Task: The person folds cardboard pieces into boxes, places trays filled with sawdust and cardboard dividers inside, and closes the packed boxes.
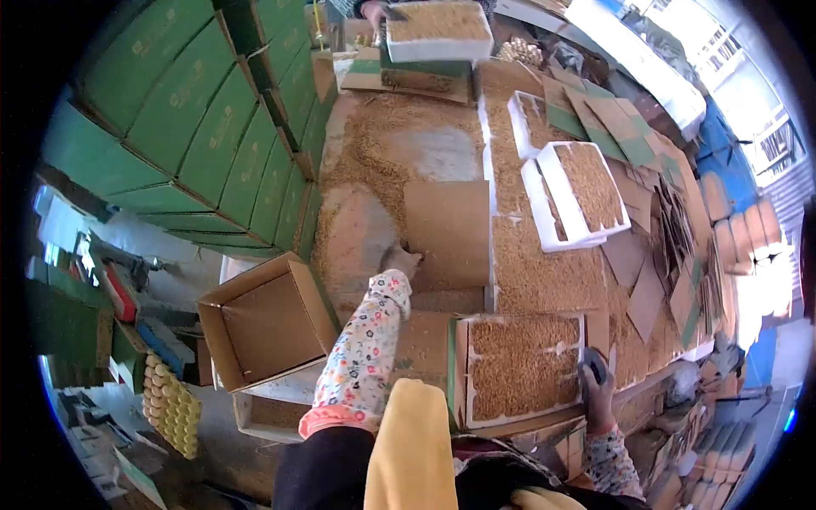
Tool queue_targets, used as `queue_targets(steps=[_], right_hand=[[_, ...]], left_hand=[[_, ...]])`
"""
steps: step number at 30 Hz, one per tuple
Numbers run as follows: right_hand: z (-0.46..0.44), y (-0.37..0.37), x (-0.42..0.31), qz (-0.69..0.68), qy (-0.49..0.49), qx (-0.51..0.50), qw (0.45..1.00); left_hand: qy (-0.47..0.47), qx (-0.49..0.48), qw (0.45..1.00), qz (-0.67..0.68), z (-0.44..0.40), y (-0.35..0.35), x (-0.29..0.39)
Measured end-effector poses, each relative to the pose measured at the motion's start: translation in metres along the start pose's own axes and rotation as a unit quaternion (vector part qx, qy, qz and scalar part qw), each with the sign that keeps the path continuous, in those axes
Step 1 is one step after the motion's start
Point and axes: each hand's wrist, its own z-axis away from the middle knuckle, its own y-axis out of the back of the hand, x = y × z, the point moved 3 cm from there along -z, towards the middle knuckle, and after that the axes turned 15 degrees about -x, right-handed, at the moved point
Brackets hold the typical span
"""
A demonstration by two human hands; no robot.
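Observation:
My left hand, in a greyish glove, reaches forward to a flat brown cardboard sheet. Its fingers are closed at the sheet's left edge. Close to my body, a white foam tray full of brown grain-like bits sits on an opened green and brown carton. My right hand is at that tray's right rim, its dark fingers curled against it. An open brown cardboard box stands tilted left of my left forearm.
Green cartons are stacked high on the left. More filled foam trays and flattened cardboard lie on the right. Loose bits cover the work surface. Across it, another person's hand is beside a filled tray.

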Motion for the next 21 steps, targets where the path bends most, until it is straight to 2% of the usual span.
queue_targets(steps=[1, 2, 4, 5, 6, 7, 8, 9, 10, 11, 12, 13, 14, 15, 16, 17, 18, 20, 21], right_hand=[[-0.002, 0.002, 0.004, 0.046, 0.019, 0.003, 0.999], [0.002, -0.009, -0.029, -0.065, -0.006, 0.006, 0.998], [0.004, -0.011, -0.032, -0.017, 0.038, 0.029, 0.999], [0.008, -0.009, -0.030, 0.011, 0.055, 0.044, 0.997], [0.011, -0.006, -0.033, 0.060, 0.127, 0.073, 0.987], [0.015, -0.006, -0.039, 0.111, 0.196, 0.100, 0.969], [0.017, -0.001, -0.045, 0.001, 0.194, 0.129, 0.972], [0.020, 0.003, -0.053, -0.111, 0.194, 0.155, 0.962], [0.024, 0.006, -0.068, -0.118, 0.259, 0.205, 0.937], [0.030, 0.007, -0.083, -0.100, 0.270, 0.208, 0.935], [0.036, 0.008, -0.097, -0.082, 0.281, 0.211, 0.933], [0.041, 0.006, -0.110, -0.042, 0.239, 0.167, 0.956], [0.033, 0.000, -0.108, 0.106, 0.251, 0.099, 0.957], [0.025, -0.006, -0.105, 0.241, 0.281, 0.038, 0.928], [0.007, -0.030, -0.073, 0.470, 0.334, -0.043, 0.816], [-0.007, -0.052, -0.023, 0.481, 0.196, -0.219, 0.826], [-0.006, -0.054, -0.009, 0.523, 0.115, -0.335, 0.776], [-0.002, -0.047, -0.026, 0.395, 0.100, -0.300, 0.862], [-0.009, -0.042, -0.039, 0.331, 0.104, -0.276, 0.897]], left_hand=[[-0.040, -0.032, 0.999, 0.005, -0.010, 0.001, -0.005], [-0.042, -0.009, 0.999, 0.020, 0.016, 0.017, 0.032], [-0.048, 0.030, 0.997, 0.050, 0.095, 0.048, 0.135], [-0.122, -0.004, 0.991, 0.057, 0.092, 0.041, 0.146], [-0.280, 0.048, 0.959, -0.016, 0.115, 0.038, 0.175], [-0.409, 0.099, 0.894, -0.152, 0.164, 0.037, 0.213], [-0.508, 0.122, 0.790, -0.321, 0.198, 0.016, 0.224], [-0.598, 0.175, 0.639, -0.451, 0.233, -0.005, 0.232], [-0.586, 0.095, 0.596, -0.541, 0.259, -0.034, 0.222], [-0.569, 0.003, 0.547, -0.614, 0.287, -0.062, 0.210], [-0.523, -0.132, 0.570, -0.621, 0.312, -0.081, 0.195], [-0.452, -0.256, 0.595, -0.614, 0.338, -0.098, 0.179], [-0.434, -0.317, 0.568, -0.624, 0.343, -0.110, 0.162], [-0.424, -0.335, 0.593, -0.597, 0.333, -0.114, 0.154], [-0.415, -0.357, 0.615, -0.568, 0.322, -0.118, 0.144], [-0.404, -0.384, 0.633, -0.537, 0.321, -0.119, 0.136], [-0.369, -0.358, 0.656, -0.553, 0.330, -0.111, 0.140], [-0.302, -0.280, 0.694, -0.591, 0.346, -0.084, 0.167], [-0.265, -0.244, 0.675, -0.644, 0.337, -0.085, 0.162]])
